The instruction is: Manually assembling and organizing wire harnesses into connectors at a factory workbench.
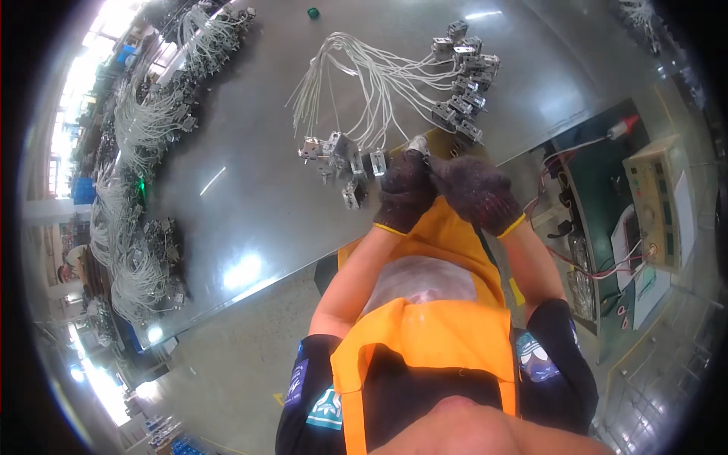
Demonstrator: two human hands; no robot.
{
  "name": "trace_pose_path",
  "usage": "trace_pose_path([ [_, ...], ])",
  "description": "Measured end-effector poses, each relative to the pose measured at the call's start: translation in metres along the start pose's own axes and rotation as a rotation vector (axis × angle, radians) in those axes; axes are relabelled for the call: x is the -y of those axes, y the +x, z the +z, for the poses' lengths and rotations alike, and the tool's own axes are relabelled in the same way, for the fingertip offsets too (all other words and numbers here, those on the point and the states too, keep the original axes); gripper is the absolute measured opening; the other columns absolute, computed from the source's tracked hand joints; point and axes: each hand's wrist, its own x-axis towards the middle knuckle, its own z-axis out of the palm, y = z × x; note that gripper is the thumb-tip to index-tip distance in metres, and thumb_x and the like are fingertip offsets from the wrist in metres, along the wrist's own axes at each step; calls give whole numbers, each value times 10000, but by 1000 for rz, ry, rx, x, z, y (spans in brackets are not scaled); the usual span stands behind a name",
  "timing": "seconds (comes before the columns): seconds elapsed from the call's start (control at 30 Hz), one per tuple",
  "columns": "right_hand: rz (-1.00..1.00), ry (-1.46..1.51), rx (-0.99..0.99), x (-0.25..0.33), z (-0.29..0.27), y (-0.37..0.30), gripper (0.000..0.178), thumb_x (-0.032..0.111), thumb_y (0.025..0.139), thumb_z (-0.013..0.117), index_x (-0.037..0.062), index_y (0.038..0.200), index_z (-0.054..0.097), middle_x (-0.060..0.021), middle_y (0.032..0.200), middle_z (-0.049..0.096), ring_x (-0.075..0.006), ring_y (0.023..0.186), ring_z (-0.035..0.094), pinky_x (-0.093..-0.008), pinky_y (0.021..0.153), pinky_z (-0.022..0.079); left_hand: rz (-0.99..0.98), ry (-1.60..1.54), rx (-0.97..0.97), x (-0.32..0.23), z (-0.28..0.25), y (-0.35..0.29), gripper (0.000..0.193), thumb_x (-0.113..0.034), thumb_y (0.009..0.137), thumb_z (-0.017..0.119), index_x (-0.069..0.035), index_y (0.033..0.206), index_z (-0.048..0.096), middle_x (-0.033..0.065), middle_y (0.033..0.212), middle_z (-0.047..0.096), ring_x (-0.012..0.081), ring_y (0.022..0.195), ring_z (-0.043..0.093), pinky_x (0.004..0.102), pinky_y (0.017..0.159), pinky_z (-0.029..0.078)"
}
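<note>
Both my hands wear dark knitted gloves with yellow cuffs and meet at the table's near edge. My left hand (403,191) is closed around a small metal fitting (417,145), whose top shows above the fingers. Pressed up beside it is my right hand (479,189), its fingers curled, and what they grip is hidden. Just left of the hands lie several small metal boxes (334,147) with wires. A bundle of white wires (364,67) arches across the table to a cluster of similar metal units (469,80) farther right.
The grey metal table (250,159) carries a long row of wired metal units (144,121) along its left side. A small green object (313,13) sits at the far edge. To the right are a bench instrument (656,205), a red-and-white connector (623,127) and loose cables.
</note>
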Motion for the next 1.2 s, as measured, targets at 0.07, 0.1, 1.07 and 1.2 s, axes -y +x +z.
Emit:
trace_pose_path([
  [0.07, 55, 31, 15, 3, 1, 1, 297, 246, 989, 587, 96, 1241, 636, -193, 820, 657, -386, 767, 650, -456, 711, 530, 14, -19, -17, 10, -1, 2, 558, -130, 809, 766, 15, 1308, 563, 235, 1021, 658, 429, 931, 650, 486, 785, 528],
  [0.1, 30, 93, -49, 4, 2, 1, 296, 240, 983, 587, 89, 1233, 636, -197, 822, 658, -387, 771, 652, -458, 711, 530, 17, -38, -15, 13, -1, 1, 548, -126, 812, 761, 13, 1304, 564, 236, 1030, 657, 426, 946, 647, 486, 792, 526],
  [1.07, 126, 32, -63, 5, 9, -6, 220, 174, 949, 572, 64, 1123, 650, -188, 895, 737, -365, 888, 733, -476, 757, 589, 35, 232, -18, -61, -23, -4, 465, -181, 890, 724, -7, 1303, 599, 250, 1107, 674, 413, 1038, 664, 467, 887, 529],
  [1.2, 149, 355, -237, 7, 1, -17, 304, 280, 983, 594, 65, 1186, 668, -202, 931, 733, -354, 909, 730, -452, 795, 574, 360, 646, -129, -72, -56, -17, 598, -230, 868, 733, -20, 1396, 547, 269, 1380, 549, 432, 1295, 533, 534, 1085, 410],
])
